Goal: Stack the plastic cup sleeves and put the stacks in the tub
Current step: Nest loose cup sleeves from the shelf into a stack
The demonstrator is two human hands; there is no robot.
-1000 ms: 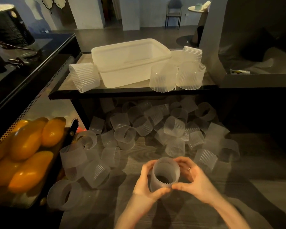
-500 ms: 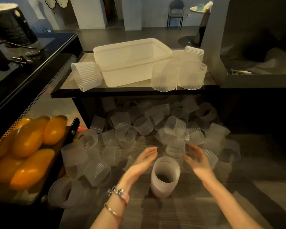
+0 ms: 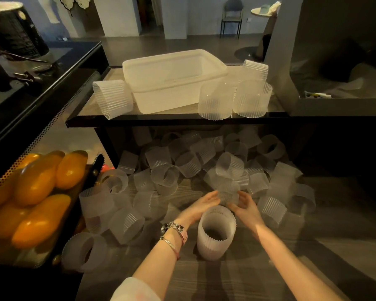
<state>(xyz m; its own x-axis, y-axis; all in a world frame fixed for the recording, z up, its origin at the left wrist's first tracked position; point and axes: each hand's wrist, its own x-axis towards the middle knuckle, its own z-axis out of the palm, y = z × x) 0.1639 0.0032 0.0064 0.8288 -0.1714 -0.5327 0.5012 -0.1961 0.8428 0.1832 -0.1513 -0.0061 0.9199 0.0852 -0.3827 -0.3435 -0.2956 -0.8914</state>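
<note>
A stack of ribbed translucent cup sleeves [image 3: 216,233] stands upright on the wooden table in front of me. Just behind it, my left hand [image 3: 204,205] and my right hand [image 3: 245,208] press on either side of one loose cup sleeve [image 3: 228,193] at the near edge of a pile of several loose sleeves [image 3: 182,164]. The white plastic tub [image 3: 165,101] sits on the raised shelf beyond; I see nothing in it. Sleeve stacks lie beside the tub: one at its left [image 3: 113,98], two at its right [image 3: 217,101] [image 3: 252,98].
The black shelf edge [image 3: 182,122] overhangs the back of the pile. A perforated metal tray of yellow mangoes [image 3: 37,192] sits at my left. More loose sleeves [image 3: 85,252] lie along the tray. A dark counter with tools [image 3: 30,74] is at far left.
Both hands let go of the upright stack, which stays standing on the table. They moved forward to the pile and closed in on a single loose sleeve.
</note>
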